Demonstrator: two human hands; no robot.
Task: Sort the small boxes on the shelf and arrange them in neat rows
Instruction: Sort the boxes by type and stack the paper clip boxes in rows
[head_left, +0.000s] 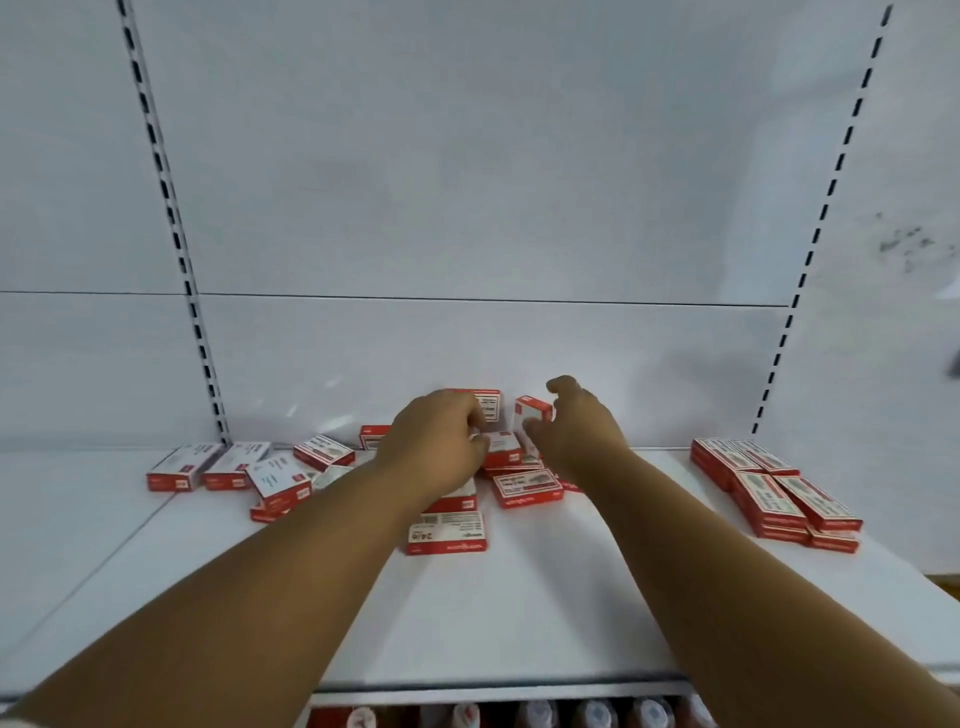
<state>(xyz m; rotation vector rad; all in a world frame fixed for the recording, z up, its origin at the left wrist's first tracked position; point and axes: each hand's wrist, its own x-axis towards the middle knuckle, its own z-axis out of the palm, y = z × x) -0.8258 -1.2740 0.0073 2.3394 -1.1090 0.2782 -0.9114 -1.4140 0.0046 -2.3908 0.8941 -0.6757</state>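
Both grips work over the middle heap of boxes: the left hand (436, 441) curls palm-down with its fingers closed around a small red-and-white box (501, 448) at the top of the heap, while the right hand (576, 431) is spread open, thumb raised and fingers loosely bent, touching a tilted box (532, 410) that leans on one edge just beside it. Whether the right hand actually pinches that box cannot be told.

Largest in view is the white back panel (467, 182) with two slotted uprights, one left (171, 223) and one right (826, 208). Below it runs the white shelf (519, 597), which carries all the boxes. Both bare forearms reach across it from the near edge.

On the right end of the shelf sits a tidy group of boxes (774, 488), stacked and laid side by side in rows, well apart from the hands. On the left, a loose scatter of boxes (244, 470) lies at mixed angles, some overlapping. The middle heap (519, 478) is jumbled under and between the hands; one box stands upright against the back panel (491, 402) behind the left hand's fingers. A single flat box (447, 532) marked "24/6" lies nearest the shelf's front, just beside the left wrist.

Under the shelf's front lip, a row of red bottles with white caps (535, 714) shows on the level below, blurred.
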